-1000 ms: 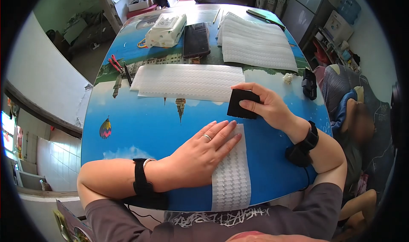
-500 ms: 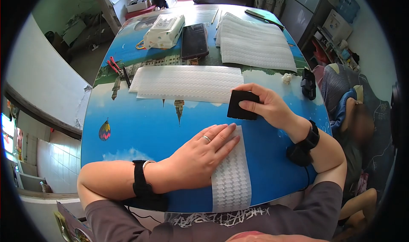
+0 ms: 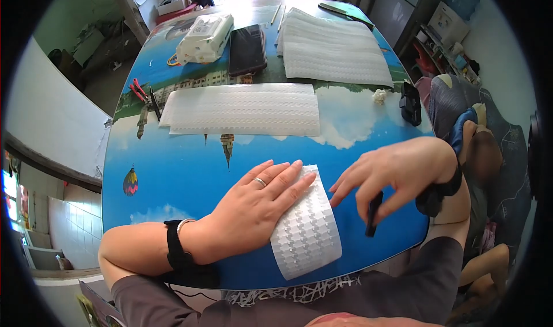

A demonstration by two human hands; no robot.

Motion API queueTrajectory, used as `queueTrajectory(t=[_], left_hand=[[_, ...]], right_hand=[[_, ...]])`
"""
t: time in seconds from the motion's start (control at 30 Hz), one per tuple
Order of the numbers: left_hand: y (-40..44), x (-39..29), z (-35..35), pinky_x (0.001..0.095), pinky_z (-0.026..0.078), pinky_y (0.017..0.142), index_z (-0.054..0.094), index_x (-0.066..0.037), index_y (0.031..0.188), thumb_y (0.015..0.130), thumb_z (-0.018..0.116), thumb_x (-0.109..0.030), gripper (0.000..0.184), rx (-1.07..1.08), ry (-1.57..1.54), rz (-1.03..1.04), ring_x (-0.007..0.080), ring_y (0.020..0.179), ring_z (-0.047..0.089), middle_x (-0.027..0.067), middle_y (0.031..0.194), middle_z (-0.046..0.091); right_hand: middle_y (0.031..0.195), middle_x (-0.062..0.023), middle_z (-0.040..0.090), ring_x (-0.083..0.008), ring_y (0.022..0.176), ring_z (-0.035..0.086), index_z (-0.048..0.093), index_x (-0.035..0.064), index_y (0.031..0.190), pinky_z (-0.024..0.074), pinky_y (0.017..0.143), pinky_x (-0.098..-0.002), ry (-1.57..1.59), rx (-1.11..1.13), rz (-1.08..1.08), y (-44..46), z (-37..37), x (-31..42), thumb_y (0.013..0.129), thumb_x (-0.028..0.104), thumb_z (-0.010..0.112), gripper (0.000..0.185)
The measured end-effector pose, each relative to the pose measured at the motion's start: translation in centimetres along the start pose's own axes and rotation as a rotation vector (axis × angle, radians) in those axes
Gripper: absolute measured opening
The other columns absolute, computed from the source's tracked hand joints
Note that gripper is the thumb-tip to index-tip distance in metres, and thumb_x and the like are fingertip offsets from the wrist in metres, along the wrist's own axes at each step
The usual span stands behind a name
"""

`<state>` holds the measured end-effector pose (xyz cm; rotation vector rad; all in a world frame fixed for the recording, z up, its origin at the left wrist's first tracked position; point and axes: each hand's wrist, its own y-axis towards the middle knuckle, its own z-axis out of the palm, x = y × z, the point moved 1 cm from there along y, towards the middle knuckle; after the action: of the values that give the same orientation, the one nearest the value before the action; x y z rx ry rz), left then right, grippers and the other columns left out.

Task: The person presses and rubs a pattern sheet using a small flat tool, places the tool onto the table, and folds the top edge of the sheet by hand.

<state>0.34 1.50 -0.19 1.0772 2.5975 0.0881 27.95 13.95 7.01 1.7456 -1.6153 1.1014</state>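
Observation:
My left hand [image 3: 259, 197] lies flat, fingers stretched out, over the upper left part of a white strip [image 3: 308, 235] with a grey woven-looking pattern. The strip's near end looks wider and bowed upward, close to the table's front edge. To the right of the strip, my right hand [image 3: 397, 171] hovers above the blue table. Pinched between its thumb and fingers is a flat black square pad [image 3: 374, 215], now seen edge-on. Beyond both hands lies another long white patterned strip [image 3: 242, 111].
Farther back are a stack of white sheets [image 3: 334, 50], a phone [image 3: 247, 50] and a wipes pack [image 3: 204, 38]. Red-handled pliers [image 3: 138, 90] and a black pen [image 3: 155, 103] lie left. A black device [image 3: 411, 103] and crumpled white bit [image 3: 379, 96] lie right. Another person [image 3: 484, 154] is at right.
My right hand has moved right and toward me, tilting the black pad from flat to edge-on. The strip's near end has risen and bowed. My left hand stays on the strip; the view shifted slightly.

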Motion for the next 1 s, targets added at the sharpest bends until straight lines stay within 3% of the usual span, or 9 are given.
queueTrajectory(t=[0.13, 0.27, 0.63, 1.0], left_hand=[[0.0, -0.1, -0.3, 0.0511, 0.029, 0.129, 0.046, -0.008, 0.163, 0.097, 0.065, -0.026, 0.071, 0.010, -0.044, -0.027, 0.0333, 0.152, 0.046, 0.0206, 0.165, 0.047], [0.0, -0.1, -0.4, 0.0521, 0.029, 0.129, 0.046, -0.008, 0.163, 0.096, 0.066, -0.028, 0.073, 0.015, -0.042, -0.018, 0.0344, 0.152, 0.045, 0.0204, 0.165, 0.046], [-0.1, -1.2, -1.0, 0.0516, 0.034, 0.126, 0.054, -0.005, 0.158, 0.093, 0.067, -0.025, 0.069, -0.055, 0.026, 0.039, 0.0379, 0.149, 0.045, 0.0226, 0.165, 0.043], [-0.5, -2.1, -0.8, 0.0491, 0.041, 0.123, 0.053, 0.006, 0.154, 0.095, 0.056, -0.016, 0.063, -0.016, 0.082, 0.082, 0.0377, 0.146, 0.047, 0.0258, 0.161, 0.046]], right_hand=[[0.141, -0.0226, 0.062, -0.0410, 0.141, 0.053, 0.078, 0.0070, 0.106, 0.0436, 0.115, -0.0499, -0.089, 0.004, -0.030, 1.3, 2.3, 2.0, 0.093, 0.020, 0.079, 0.019], [0.139, -0.0215, 0.061, -0.0380, 0.144, 0.050, 0.079, 0.0053, 0.109, 0.0385, 0.121, -0.0496, -0.202, -0.051, 0.061, 1.7, 3.9, 2.2, 0.093, 0.020, 0.075, 0.023], [0.135, -0.0180, 0.063, -0.0340, 0.141, 0.053, 0.079, 0.0042, 0.112, 0.0390, 0.119, -0.0483, -0.209, -0.057, 0.093, 2.0, 4.4, 2.1, 0.092, 0.020, 0.074, 0.026], [0.129, -0.0173, 0.065, -0.0326, 0.137, 0.055, 0.079, 0.0041, 0.111, 0.0411, 0.117, -0.0469, -0.190, -0.053, 0.115, 2.1, 4.2, 2.1, 0.093, 0.020, 0.074, 0.024]])
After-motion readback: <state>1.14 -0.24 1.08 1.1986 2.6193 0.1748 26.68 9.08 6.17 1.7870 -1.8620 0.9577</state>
